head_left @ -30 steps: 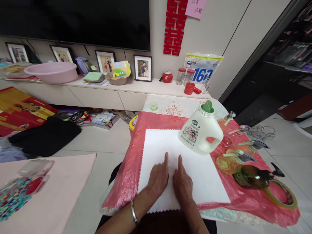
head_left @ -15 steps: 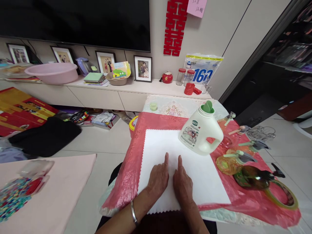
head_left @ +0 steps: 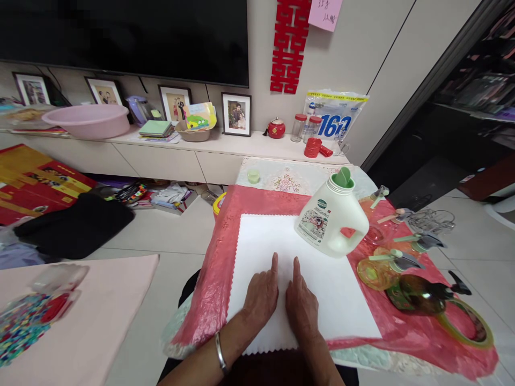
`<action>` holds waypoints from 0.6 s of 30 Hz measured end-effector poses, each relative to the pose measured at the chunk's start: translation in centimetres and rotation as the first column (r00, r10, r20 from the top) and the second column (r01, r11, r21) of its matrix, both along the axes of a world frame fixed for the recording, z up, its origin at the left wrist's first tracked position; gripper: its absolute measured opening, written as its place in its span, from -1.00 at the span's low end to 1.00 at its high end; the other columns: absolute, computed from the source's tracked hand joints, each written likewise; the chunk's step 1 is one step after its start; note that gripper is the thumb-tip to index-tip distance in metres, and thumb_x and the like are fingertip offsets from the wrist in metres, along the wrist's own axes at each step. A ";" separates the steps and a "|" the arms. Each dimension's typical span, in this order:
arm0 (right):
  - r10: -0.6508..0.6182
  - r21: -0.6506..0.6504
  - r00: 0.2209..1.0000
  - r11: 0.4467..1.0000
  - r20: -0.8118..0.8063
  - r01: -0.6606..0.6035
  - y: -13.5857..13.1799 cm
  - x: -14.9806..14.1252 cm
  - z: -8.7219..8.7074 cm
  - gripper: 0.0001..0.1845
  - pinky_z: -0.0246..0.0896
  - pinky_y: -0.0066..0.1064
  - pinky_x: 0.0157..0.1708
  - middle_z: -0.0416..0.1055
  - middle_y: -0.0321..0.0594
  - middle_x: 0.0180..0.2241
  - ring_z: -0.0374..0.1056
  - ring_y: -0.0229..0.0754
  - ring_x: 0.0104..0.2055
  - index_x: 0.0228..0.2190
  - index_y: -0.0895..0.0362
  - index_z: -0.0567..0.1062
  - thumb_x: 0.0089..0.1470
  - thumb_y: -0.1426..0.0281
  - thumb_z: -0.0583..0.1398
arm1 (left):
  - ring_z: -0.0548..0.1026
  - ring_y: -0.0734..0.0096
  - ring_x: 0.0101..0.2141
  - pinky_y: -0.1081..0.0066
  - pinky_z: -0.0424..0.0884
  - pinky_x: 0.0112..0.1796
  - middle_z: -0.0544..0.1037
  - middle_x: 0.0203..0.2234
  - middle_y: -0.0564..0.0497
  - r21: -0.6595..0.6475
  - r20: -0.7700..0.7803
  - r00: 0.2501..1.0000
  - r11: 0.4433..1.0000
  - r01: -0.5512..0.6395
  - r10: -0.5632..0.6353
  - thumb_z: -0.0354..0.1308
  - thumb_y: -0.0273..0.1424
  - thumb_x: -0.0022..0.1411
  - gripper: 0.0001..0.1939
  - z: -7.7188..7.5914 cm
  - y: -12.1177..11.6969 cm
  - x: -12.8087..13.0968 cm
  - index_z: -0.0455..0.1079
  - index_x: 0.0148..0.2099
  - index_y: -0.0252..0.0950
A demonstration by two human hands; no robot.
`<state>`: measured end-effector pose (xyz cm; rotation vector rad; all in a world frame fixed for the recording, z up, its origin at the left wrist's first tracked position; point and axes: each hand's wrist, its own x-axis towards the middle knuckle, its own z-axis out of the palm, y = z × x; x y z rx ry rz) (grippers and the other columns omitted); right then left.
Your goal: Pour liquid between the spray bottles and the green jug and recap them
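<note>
Bright, even indoor light, prob. from overhead; faint shadows (pale, soft-edged) on white scalloped-edge sheet (head_left: 261, 230). Glare on crinkled red plastic cover (head_left: 201, 316). Wide-angle stretch twd edges; multicolored bits (head_left: 24, 327) lower L soft, dark shelving (head_left: 462, 111) upper R murky.

Four framed photographs (head_left: 236, 114) line a low cabinet (head_left: 159, 161) beneath a wide black television (head_left: 129, 37), sharing the top with a pink basin (head_left: 86, 122), a small red jar (head_left: 276, 129) and a clear bag printed "160" (head_left: 337, 110). A red paper cutout (head_left: 289, 45) hangs on the wall beside a handwritten pink note (head_left: 325, 15). At lower left, small multicolored pieces (head_left: 24, 324) lie scattered on a pale pink tabletop (head_left: 120, 300), near black fabric (head_left: 78, 225) heaped on the floor (head_left: 171, 236).
</note>
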<state>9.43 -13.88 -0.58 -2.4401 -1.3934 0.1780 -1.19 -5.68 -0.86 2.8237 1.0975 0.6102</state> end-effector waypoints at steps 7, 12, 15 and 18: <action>0.038 0.176 0.996 0.983 0.085 -0.053 -0.1 0.1 -0.2 -0.22 0.00 -0.47 -0.50 0.42 -0.15 -0.16 0.38 -0.20 -0.37 0.43 0.18 -0.22 0.25 0.54 -0.10 | 0.47 0.32 -0.54 0.30 0.37 -0.44 0.52 -0.51 0.09 0.014 0.018 1.000 1.000 -0.003 0.003 -0.13 -0.70 0.26 -0.07 0.2 0.0 0.0 -0.73 0.42 -0.52; 0.106 0.369 0.981 0.916 0.163 -0.160 0.1 0.3 1.1 -0.47 0.12 -0.47 -0.51 0.42 -0.16 -0.19 0.37 -0.24 -0.41 0.29 0.25 0.15 0.35 0.48 -0.13 | 0.52 0.29 -0.50 0.29 0.44 -0.40 0.57 -0.48 0.05 -0.039 0.140 0.990 0.999 0.019 -0.013 -0.11 -0.58 0.32 -0.22 0.0 0.2 -0.5 -0.41 0.47 -0.44; 0.128 0.494 0.978 0.847 0.167 -0.195 0.1 0.8 4.3 -0.61 0.18 -0.54 -0.48 0.38 -0.23 -0.28 0.31 -0.34 -0.44 0.17 0.24 0.30 0.44 0.37 -0.09 | 0.56 0.29 -0.43 0.29 0.49 -0.34 0.59 -0.45 0.01 -0.125 0.194 0.981 0.992 0.030 -0.005 -0.08 -0.52 0.32 -0.35 0.0 0.2 -1.0 -0.10 0.41 -0.44; 0.046 0.616 0.984 0.774 0.174 -0.145 0.2 2.8 9.1 -0.64 0.24 -0.52 -0.32 0.33 -0.23 -0.33 0.29 -0.30 -0.35 0.16 0.20 0.33 0.44 0.33 -0.01 | 0.57 0.27 -0.41 0.25 0.52 -0.30 0.59 -0.44 0.00 -0.192 0.208 0.978 0.981 0.038 0.003 -0.06 -0.49 0.32 -0.44 0.0 0.3 -1.4 0.08 0.35 -0.39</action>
